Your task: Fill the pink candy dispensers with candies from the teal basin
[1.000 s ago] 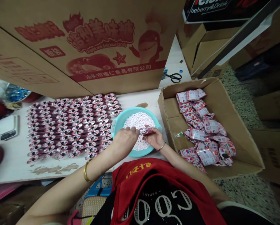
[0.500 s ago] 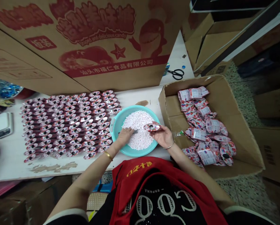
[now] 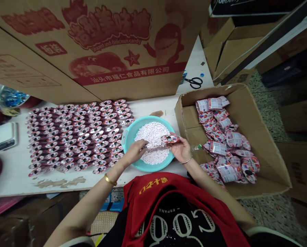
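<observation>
A turquoise basin [image 3: 127, 151] of small white and pale pink candies [image 3: 153, 156] stands before me on the white table. My left hand [image 3: 136, 151] is over the basin's left part, its fingers pinched together. A thin greyish thing seems to stick out from them over the candies, too blurred to name. Between the fingers of my right hand [image 3: 181, 149], at the basin's right rim, is a red and white candy packet [image 3: 170, 138] with a dark round spot on its visible end. It points left, above the candies.
Rows of upright candy packets [image 3: 78, 137] fill the table's left side. An open cardboard box [image 3: 269, 161] with several filled packets [image 3: 225, 147] stands at right. Large printed cartons [image 3: 112, 68] wall off the back; scissors [image 3: 194, 82] lie behind. A white scale [image 3: 6, 133] sits far left.
My left hand has drawn slightly back to the left and down. The right hand still holds the packet over the basin. The whole view has shifted a little.
</observation>
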{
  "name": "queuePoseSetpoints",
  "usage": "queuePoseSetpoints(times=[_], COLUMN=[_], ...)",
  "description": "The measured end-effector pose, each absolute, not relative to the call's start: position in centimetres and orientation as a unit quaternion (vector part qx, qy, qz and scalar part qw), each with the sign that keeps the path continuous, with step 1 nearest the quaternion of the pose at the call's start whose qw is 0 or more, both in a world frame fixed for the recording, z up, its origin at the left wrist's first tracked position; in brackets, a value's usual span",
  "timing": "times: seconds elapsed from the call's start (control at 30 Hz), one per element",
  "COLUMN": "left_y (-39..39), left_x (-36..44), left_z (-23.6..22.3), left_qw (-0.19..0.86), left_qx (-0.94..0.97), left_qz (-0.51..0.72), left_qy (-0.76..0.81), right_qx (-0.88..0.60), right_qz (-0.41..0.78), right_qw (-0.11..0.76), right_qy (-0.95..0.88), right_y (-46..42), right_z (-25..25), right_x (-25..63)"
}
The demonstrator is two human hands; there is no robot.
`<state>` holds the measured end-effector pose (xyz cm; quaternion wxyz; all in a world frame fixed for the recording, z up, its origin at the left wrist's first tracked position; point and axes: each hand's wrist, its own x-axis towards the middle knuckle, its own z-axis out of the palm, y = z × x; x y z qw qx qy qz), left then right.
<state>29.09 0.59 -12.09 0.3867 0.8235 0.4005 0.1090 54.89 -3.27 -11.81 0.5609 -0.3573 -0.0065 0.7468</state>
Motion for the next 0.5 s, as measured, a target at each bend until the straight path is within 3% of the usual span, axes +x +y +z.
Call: queuePoseSetpoints(times=[0.2, 0.37, 0.5], left_y=[2.1, 2.2, 1.9], left_x=[28.9, 32.4, 34.4], left_z=[-4.0, -0.6, 1.4], left_qw=[0.275, 0.124, 0.073], left_qx=[0.869, 0.896, 0.912], left_qz=[0.008, -0.116, -0.128], left_qy=[0.411, 0.410, 0.383], right_qx=[-0.361, -0.356, -0.359], right_qz=[0.756, 0.769, 0.769], right_qw=[0.545, 0.531, 0.527], right_qy=[0.019, 0.020, 0.032], right_y=[-3.1, -3.2, -2.9], right_z=[-12.4, -12.9, -13.4], right_x=[52.8, 51.5, 51.2])
